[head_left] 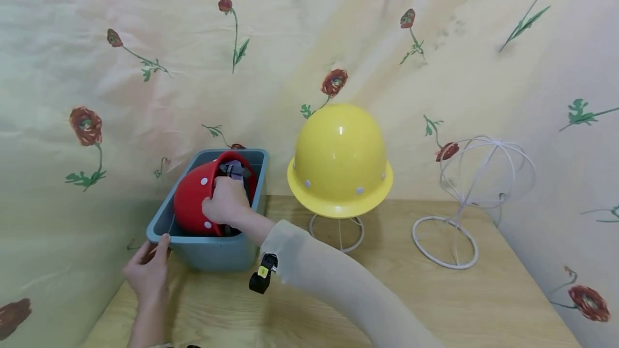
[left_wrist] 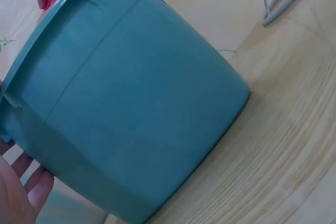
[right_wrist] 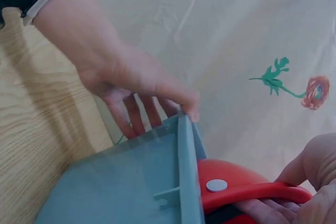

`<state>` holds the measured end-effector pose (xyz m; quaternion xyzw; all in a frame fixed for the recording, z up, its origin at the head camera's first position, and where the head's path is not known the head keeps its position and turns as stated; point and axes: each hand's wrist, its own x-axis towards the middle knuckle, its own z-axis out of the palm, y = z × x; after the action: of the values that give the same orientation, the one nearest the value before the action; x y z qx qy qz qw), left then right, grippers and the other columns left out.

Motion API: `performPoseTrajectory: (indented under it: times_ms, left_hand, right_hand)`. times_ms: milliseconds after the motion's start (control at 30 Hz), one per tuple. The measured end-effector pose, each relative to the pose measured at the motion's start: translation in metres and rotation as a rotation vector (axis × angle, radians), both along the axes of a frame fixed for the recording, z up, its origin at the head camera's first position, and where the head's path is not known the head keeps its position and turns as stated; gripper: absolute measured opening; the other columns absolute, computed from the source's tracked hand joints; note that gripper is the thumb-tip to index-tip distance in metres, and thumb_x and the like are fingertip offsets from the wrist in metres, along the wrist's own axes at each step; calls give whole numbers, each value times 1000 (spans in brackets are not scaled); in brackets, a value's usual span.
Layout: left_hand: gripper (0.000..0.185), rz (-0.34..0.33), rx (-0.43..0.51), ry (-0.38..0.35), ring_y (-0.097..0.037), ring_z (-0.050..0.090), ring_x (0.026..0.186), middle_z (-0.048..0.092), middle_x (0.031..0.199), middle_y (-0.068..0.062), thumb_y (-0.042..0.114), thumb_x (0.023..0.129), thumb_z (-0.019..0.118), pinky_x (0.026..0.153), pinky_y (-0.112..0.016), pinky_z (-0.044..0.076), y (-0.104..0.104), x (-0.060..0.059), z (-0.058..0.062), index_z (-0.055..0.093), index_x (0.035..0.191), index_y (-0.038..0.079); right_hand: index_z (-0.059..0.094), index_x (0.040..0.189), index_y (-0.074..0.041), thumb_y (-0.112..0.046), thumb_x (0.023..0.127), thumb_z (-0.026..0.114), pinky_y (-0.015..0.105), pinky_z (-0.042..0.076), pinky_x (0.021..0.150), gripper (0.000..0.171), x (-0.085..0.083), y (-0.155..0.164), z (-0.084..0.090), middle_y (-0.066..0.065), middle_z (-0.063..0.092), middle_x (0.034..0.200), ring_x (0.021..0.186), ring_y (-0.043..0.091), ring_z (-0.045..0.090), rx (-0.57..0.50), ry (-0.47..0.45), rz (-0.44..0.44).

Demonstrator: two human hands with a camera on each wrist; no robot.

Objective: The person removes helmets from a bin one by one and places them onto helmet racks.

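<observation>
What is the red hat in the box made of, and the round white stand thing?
The red helmet looks like hard, smooth plastic: it shines slightly and has small pale rivets. The empty white stand looks like thin bent wire, probably painted metal, since you can see right through it.

The blue-grey plastic bin (head_left: pixel 213 254) hides the lower part of the red hard hat (head_left: pixel 193 200). The right hand's (head_left: pixel 226 201) fingertips are hidden inside the hat, toward twelve o'clock.

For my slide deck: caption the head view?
Right hand grips red helmet in grey bin; left hand steadies it.
</observation>
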<state>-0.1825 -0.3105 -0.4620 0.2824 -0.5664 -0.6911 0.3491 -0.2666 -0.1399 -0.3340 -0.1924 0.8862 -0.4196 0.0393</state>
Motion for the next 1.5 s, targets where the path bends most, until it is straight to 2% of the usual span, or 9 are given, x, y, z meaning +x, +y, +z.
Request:
performPoseTrajectory:
  times_ms: [167, 333, 433, 567, 667, 867, 1033, 1200, 1500]
  left_hand:
    - [53, -20, -6, -41, 5, 64, 66, 66, 81, 17, 26, 82, 82, 65, -8, 58, 5, -2, 1, 66, 128, 5]
    - [58, -47, 13, -101, 7, 65, 67, 61, 92, 12, 33, 84, 79, 68, -6, 57, 7, -4, 5, 63, 133, 9]
    - [58, -52, 22, -104, 7, 65, 69, 61, 94, 11, 34, 84, 79, 69, -7, 57, 7, -5, 7, 62, 134, 11]
    - [57, -52, 28, -104, 7, 65, 68, 63, 90, 14, 33, 84, 80, 67, -6, 57, 6, -4, 7, 62, 134, 11]
    - [58, -50, 32, -98, 7, 65, 66, 64, 86, 17, 32, 82, 81, 65, -6, 57, 5, -3, 5, 63, 133, 10]
    - [58, -52, 48, -79, 6, 66, 65, 65, 82, 19, 32, 80, 83, 66, -8, 58, 4, -2, 5, 65, 130, 10]
    - [54, -54, 67, -54, 5, 67, 64, 67, 80, 20, 30, 80, 83, 65, -9, 58, 3, 0, 8, 67, 128, 11]
    - [56, -65, 73, -74, 6, 68, 62, 67, 81, 22, 33, 80, 83, 64, -6, 56, 0, 0, 10, 66, 130, 13]
    - [58, -62, 56, -109, 7, 65, 70, 64, 89, 18, 36, 81, 81, 64, -6, 56, -1, 0, 9, 64, 132, 13]
  right_hand:
    - [57, 80, -13, -17, 88, 68, 21, 50, 56, 14, -2, 4, 2, -2, 64, 69, 62, 11, 59, -32, -36, -28]
    - [57, 85, -14, -16, 88, 69, 21, 53, 57, 12, -4, 10, 10, -1, 66, 69, 62, 11, 61, -120, -45, -23]
    - [60, 95, -14, -16, 88, 70, 23, 58, 63, 13, -4, 14, 15, -2, 70, 79, 67, 10, 64, -172, -51, -15]
    - [62, 111, -15, -18, 90, 70, 30, 64, 74, 23, -2, 20, 19, -1, 72, 97, 77, 10, 66, -234, -114, -9]
    - [61, 121, -16, -19, 92, 69, 34, 64, 78, 30, 1, 24, 21, 0, 73, 106, 84, 12, 68, -280, -153, -1]
    - [57, 133, -17, -19, 94, 68, 38, 65, 84, 41, 7, 33, 29, 2, 72, 119, 95, 14, 70, -371, -173, 28]
    - [56, 135, -20, -19, 93, 71, 40, 65, 85, 45, 13, 38, 40, 0, 72, 122, 99, 14, 71, -474, -182, 40]
    - [56, 134, -23, -19, 91, 72, 41, 65, 85, 46, 14, 43, 50, -2, 70, 121, 99, 14, 71, -542, -196, 35]
    - [55, 134, -23, -18, 92, 72, 42, 64, 87, 46, 12, 53, 50, -1, 68, 122, 101, 13, 69, -674, -228, 40]
